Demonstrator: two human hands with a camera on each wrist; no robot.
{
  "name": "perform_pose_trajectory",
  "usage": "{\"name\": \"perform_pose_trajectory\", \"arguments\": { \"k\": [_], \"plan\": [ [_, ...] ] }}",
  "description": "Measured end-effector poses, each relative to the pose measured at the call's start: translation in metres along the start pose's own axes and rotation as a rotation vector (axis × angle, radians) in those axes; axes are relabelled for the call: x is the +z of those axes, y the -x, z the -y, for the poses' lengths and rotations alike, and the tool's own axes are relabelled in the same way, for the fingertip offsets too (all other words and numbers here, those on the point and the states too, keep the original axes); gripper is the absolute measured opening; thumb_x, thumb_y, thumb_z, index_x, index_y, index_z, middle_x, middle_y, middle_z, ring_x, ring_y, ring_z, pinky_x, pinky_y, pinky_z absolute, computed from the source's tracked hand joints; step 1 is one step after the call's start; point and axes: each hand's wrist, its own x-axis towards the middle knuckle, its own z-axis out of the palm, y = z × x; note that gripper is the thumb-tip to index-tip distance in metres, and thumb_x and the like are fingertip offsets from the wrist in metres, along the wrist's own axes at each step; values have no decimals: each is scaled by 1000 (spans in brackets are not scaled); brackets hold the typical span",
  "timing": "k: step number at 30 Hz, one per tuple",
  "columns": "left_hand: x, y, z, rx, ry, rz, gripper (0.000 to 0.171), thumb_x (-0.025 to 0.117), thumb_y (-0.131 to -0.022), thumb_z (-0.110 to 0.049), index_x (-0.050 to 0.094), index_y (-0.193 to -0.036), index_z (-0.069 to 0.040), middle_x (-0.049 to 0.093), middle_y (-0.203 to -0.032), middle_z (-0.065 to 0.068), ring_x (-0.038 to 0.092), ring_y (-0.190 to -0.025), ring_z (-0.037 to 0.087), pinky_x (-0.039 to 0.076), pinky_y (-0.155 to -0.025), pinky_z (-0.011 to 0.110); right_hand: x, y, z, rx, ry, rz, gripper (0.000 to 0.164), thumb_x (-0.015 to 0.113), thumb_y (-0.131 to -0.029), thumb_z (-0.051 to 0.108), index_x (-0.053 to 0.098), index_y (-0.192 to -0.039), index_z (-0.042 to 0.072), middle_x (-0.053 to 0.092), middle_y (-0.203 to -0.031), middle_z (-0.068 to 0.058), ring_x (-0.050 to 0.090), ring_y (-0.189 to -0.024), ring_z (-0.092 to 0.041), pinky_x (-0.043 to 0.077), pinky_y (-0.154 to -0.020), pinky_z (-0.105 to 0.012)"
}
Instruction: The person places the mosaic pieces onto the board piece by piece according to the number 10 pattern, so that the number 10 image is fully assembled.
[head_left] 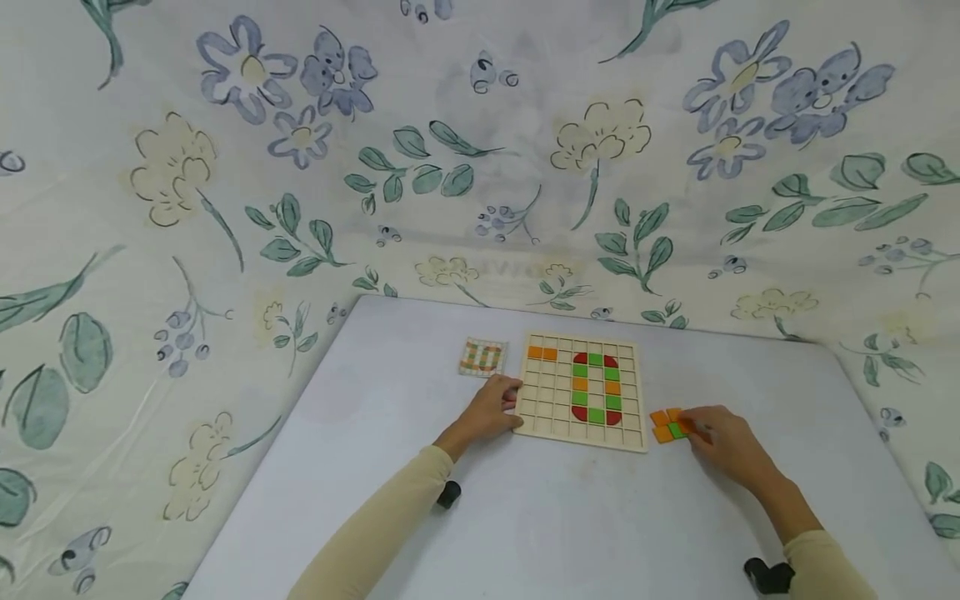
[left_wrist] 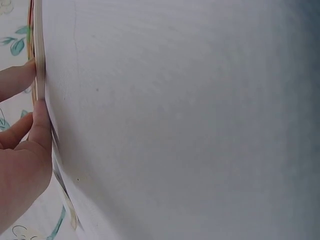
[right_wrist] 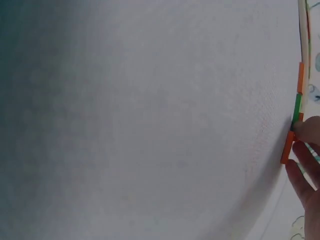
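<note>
A square wooden grid board point(head_left: 543, 408) lies on the table. On it, red quarter-round, green and orange tiles point(head_left: 596, 415) form an upright oval ring, and two orange tiles point(head_left: 542, 353) sit side by side at the upper left. My left hand point(head_left: 489, 410) touches the board's left edge, thumb near the lower corner; in the left wrist view, fingertips press the board's rim point(left_wrist: 40, 50). Right of the board, my right hand point(head_left: 723, 442) pinches an orange tile point(right_wrist: 287, 147) by a small group of loose tiles, several orange point(head_left: 663, 434) and one green point(head_left: 676, 430).
A small card point(head_left: 482, 357) printed with a coloured grid pattern lies left of the board. The white table point(head_left: 405, 375) meets flower-printed cloth point(head_left: 480, 167) at its back and sides. Black pieces show beside the left forearm point(head_left: 375, 533) and the right sleeve point(head_left: 821, 567).
</note>
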Motion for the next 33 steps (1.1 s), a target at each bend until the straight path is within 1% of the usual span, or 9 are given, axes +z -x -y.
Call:
{"name": "perform_pose_trajectory", "arguments": {
  "k": [5, 8, 11, 14, 16, 19, 25, 29, 33],
  "plan": [
    [-3, 2, 0, -13, 1, -6, 63, 77, -78, 6, 49, -134, 7, 45, -126, 16, 52, -107, 24, 52, -92, 22, 1, -5, 1, -4, -1, 19, 31, 72, -83, 0, 67, -113, -2, 65, -109, -17, 61, -98, -33, 57, -82, -50],
    [-5, 3, -1, -14, 6, -6, 63, 77, -78, 6, 49, -134, 7, 45, -126, 16, 51, -107, 24, 52, -92, 22, -1, -12, 5, -6, -10, 33, 29, 73, -82, 1, 69, -111, -2, 66, -106, -14, 61, -94, -30, 58, -81, -48],
    [-6, 4, 0, -15, -4, -7, 63, 77, -77, 5, 49, -134, 7, 45, -126, 17, 52, -107, 24, 52, -92, 21, -3, -25, 16, -1, -33, 41, 29, 73, -82, 2, 69, -110, -1, 67, -105, -12, 60, -93, -29, 58, -81, -47],
    [-8, 5, 2, -18, -10, -17, 63, 77, -77, 6, 50, -133, 7, 45, -126, 17, 52, -107, 24, 53, -91, 21, -1, -46, 37, -10, -82, 34, 30, 75, -82, 5, 69, -110, 0, 66, -105, -12, 59, -94, -29, 58, -81, -46],
    [-9, 5, 3, -18, -1, -17, 63, 77, -77, 6, 49, -133, 7, 45, -126, 17, 52, -107, 25, 53, -91, 21, 5, -61, 52, -32, -106, 25, 29, 76, -82, 7, 69, -109, 1, 66, -105, -12, 58, -94, -28, 58, -81, -44],
    [-9, 4, 3, -18, 12, -10, 63, 77, -77, 7, 49, -134, 7, 44, -127, 17, 52, -109, 25, 52, -93, 22, 19, -85, 73, -81, -112, 24, 25, 77, -82, 9, 71, -106, 2, 67, -102, -9, 57, -91, -26, 57, -80, -41],
    [-6, 2, 5, -30, 4, -6, 63, 77, -77, 5, 50, -134, 6, 46, -126, 15, 52, -108, 23, 52, -91, 21, 52, -126, 107, -178, -119, 61, 17, 75, -86, 12, 74, -100, 3, 68, -96, -5, 59, -89, -23, 57, -79, -37],
    [-4, 0, 4, -31, -9, -7, 63, 78, -77, 4, 51, -134, 5, 47, -124, 14, 53, -106, 22, 53, -90, 20, 65, -146, 122, -234, -136, 64, 14, 75, -85, 11, 75, -97, 4, 70, -95, -6, 60, -89, -23, 57, -80, -38],
    [-2, -2, 3, -18, -12, -7, 62, 78, -76, 5, 51, -133, 6, 47, -123, 15, 52, -106, 22, 53, -90, 20, 74, -159, 128, -221, -164, 58, 9, 75, -85, 10, 75, -93, 5, 69, -91, -4, 59, -84, -21, 56, -78, -37]
  ]
}}
